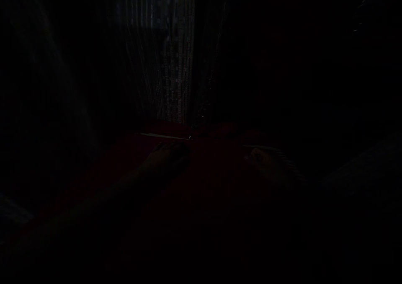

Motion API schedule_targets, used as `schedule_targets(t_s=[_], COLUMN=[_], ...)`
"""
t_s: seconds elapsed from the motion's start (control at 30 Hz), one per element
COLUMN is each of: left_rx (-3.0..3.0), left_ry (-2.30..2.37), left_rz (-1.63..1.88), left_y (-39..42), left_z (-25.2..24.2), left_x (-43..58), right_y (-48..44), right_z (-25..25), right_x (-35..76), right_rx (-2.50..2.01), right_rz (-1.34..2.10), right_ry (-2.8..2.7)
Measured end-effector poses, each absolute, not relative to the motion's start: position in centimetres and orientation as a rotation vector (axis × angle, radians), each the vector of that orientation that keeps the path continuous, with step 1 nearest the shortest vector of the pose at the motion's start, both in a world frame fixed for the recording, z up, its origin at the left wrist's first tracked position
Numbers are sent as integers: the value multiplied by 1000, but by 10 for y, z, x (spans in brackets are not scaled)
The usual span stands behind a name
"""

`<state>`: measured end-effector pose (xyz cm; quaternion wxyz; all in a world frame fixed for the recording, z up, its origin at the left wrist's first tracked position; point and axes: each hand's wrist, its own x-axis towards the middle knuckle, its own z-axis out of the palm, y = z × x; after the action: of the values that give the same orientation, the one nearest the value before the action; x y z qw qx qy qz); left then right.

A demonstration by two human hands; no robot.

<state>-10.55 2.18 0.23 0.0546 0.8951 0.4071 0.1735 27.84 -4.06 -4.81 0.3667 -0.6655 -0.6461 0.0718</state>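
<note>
The picture is very dark. A red cloth (pixel 204 175) lies spread in front of me. My left hand (pixel 171 152) rests back up on it, just below a pale thin strip (pixel 165 136); its fingers are lost in shadow. To the right, my right hand (pixel 264 160) is over the same cloth, with fingers curled together as in a pinch or fist. What it holds, if anything, is too dark to make out. A small bright glint (pixel 190 138) shows at the right end of the pale strip.
Beyond the cloth hangs a greyish patterned fabric (pixel 177 66), like a curtain with vertical lines. A striped pale edge (pixel 290 164) runs beside my right hand. Faint glints (pixel 355 30) appear at the upper right. Darkness hides most of the surroundings.
</note>
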Motion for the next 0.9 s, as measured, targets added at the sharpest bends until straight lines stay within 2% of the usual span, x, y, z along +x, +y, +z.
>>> schedule_targets(t_s=[0.9], left_rx=[2715], left_ry=[1244], left_rz=[535], left_y=[21], left_z=[0], left_x=[-105], right_y=[-37], right_z=[-47], right_x=[280], right_rx=[-1693], right_rz=[240], right_ry=[-1669])
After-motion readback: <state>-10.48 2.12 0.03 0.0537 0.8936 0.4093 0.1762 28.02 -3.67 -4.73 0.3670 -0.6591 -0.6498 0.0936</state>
